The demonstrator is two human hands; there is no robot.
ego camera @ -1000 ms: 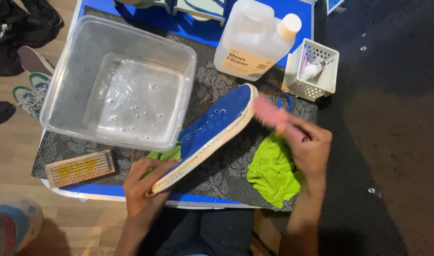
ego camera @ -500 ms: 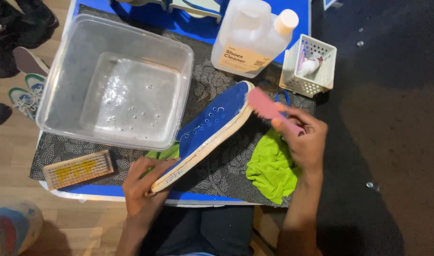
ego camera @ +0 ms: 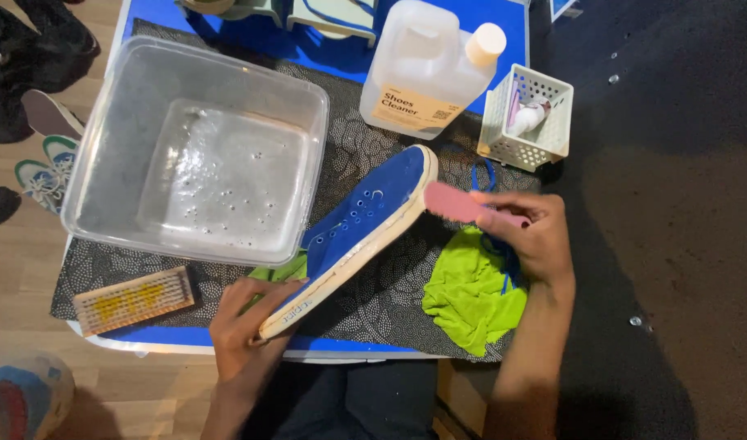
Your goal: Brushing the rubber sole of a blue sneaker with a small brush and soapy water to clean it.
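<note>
Shoe (ego camera: 359,232), blue, lies tilted across mid-frame, heel gripped by the left hand (ego camera: 247,326). Right hand (ego camera: 530,236) is closed around a pink brush (ego camera: 459,204), apparently touching the toe sole. Tub (ego camera: 96,163) upper left; green cloth (ego camera: 471,297) just right of the shoe.

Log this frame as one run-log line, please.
left hand: grips blue shoe heel | right hand: pink brush on toe sole | near: green cloth

Matt blue canvas sneaker (ego camera: 365,216) with a smooth rubber sole; beside the gripping right hand (ego camera: 536,236), a pink plastic brush (ego camera: 459,204) and crumpled green cloth (ego camera: 471,293).
</note>
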